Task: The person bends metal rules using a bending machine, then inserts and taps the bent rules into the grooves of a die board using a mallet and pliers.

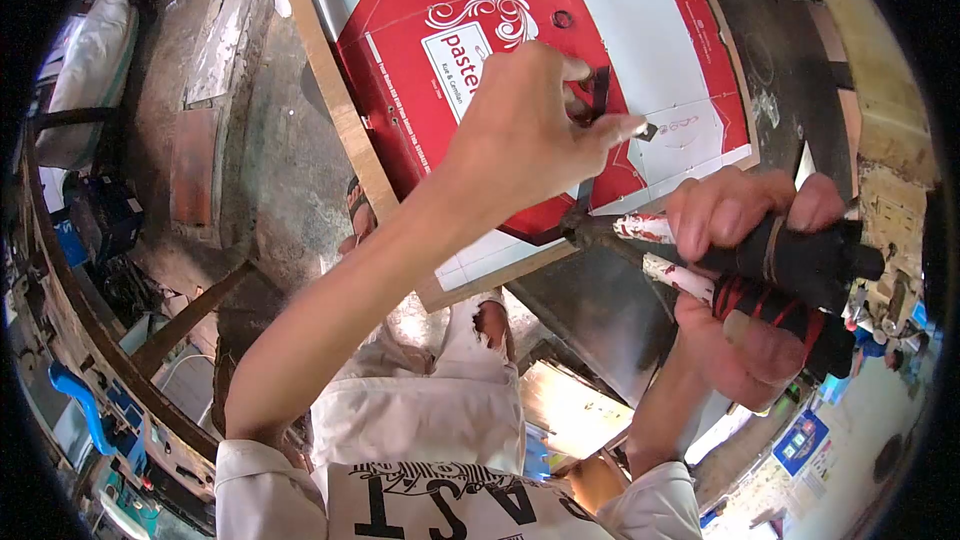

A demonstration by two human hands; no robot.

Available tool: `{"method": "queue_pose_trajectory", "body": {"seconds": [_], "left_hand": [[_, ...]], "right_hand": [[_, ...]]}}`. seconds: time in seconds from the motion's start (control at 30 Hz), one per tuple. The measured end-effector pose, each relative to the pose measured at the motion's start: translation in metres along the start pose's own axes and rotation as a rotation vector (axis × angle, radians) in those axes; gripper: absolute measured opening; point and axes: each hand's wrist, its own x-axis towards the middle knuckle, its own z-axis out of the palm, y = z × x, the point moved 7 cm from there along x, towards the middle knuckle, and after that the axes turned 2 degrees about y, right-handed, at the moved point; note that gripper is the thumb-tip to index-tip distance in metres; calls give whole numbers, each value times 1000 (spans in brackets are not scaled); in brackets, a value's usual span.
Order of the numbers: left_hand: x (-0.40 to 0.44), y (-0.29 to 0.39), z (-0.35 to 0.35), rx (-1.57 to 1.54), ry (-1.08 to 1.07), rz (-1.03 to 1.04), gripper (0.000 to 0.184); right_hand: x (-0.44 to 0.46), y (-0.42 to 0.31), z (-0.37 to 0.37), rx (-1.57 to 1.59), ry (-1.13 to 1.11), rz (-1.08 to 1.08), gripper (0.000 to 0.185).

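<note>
A red and white printed box sheet [400, 30] lettered "paster" lies on a brown board [345, 130] in front of me. My left hand [535, 120] is over the sheet, thumb and fingers curled round a thin dark strip [600, 92] that looks like metal. A small black piece [648, 132] shows by the thumb tip. My right hand [745, 270] is closed round the black-wrapped handles of a pair of pliers [785, 265]. The jaws are at the board's lower edge, by the strip's lower end; whether they grip it I cannot tell.
A dark ring-shaped mark or ring [562, 19] is on the red part of the sheet. A dark metal surface [620, 310] lies under the board. At left are a white sack [95, 70] and a blue curved object [80, 405]. A beige bench edge [890, 140] runs along the right.
</note>
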Motion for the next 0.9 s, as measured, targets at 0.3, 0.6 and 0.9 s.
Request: {"method": "queue_pose_trajectory", "body": {"seconds": [0.3,0.6,0.9], "left_hand": [[9,3,29,170,-53,133,26],[12,7,24,54,-95,79,43],[18,14,24,80,-81,71,46]], "right_hand": [[-7,3,4,63,115,2,36],[-25,-9,-26,127,325,-199,73],[-75,-61,-70,232,158,-297,86]]}}
